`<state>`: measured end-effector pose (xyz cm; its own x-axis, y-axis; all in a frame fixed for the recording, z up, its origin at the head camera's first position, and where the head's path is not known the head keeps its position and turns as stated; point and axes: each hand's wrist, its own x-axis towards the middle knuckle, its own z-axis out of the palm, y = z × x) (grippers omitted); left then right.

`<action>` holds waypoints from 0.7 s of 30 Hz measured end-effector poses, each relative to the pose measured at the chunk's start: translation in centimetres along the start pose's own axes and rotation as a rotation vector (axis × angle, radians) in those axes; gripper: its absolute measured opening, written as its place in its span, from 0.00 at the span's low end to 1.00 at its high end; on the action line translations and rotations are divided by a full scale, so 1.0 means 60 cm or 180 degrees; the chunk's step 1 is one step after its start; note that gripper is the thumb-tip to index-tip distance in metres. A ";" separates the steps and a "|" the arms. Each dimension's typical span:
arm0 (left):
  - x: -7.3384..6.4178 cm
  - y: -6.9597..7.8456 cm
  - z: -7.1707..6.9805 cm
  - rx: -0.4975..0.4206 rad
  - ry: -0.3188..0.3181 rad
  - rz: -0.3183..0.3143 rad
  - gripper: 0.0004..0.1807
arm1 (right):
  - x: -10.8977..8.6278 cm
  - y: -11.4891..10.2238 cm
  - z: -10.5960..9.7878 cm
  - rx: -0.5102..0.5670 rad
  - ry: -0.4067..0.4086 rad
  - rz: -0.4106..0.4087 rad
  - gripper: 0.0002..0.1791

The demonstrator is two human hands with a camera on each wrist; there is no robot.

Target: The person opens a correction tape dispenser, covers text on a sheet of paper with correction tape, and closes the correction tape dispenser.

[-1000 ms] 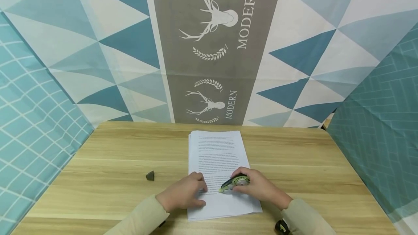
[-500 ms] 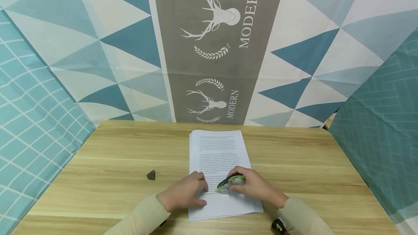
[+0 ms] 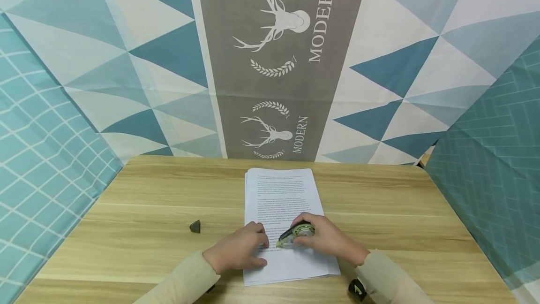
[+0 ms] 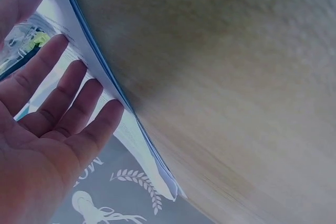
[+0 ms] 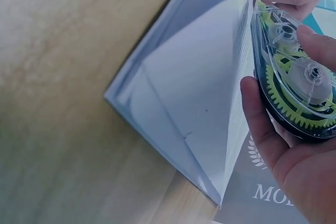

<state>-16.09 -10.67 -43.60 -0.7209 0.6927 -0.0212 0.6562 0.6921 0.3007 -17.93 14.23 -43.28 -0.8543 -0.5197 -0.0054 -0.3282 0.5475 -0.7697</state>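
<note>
A stack of printed sheets [image 3: 291, 266] lies on the table in the head view. My right hand [image 3: 331, 238] holds a green and black correction tape [image 3: 301, 231] over the page, its tip at the last printed lines. In the right wrist view, thumb and fingers grip the clear casing of the correction tape [image 5: 302, 77], and its green gear wheels show. My left hand [image 3: 238, 248] rests on the left side of the top sheet, just left of the tip. The left wrist view shows the fingers of that hand [image 4: 52, 108] spread and lightly bent, fingertips on the paper.
A small dark wedge-shaped piece [image 3: 195, 226] lies on the wooden table [image 3: 147, 210] left of the sheets. Patterned cloth [image 3: 266, 79] hangs behind the table, and tiled-print cloths flank both sides. A black object [image 3: 357, 290] shows by the right cuff.
My right hand has shifted slightly left with the correction tape, whose tip moved left along the text and is now closer to the left hand. The left hand stays in place.
</note>
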 end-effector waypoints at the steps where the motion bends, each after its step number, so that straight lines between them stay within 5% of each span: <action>1: 0.000 0.000 0.000 0.0005 0.0003 0.0003 0.14 | 0.001 0.001 0.000 -0.0013 0.0003 0.0003 0.14; 21: 0.002 -0.001 0.000 0.0065 0.0046 0.0056 0.14 | 0.016 0.006 -0.012 0.0034 0.0159 0.0129 0.14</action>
<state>-16.19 -10.64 -43.61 -0.7123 0.7018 -0.0022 0.6731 0.6840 0.2813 -19.15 14.37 -43.10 -0.8860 -0.4637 -0.0052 -0.2887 0.5603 -0.7764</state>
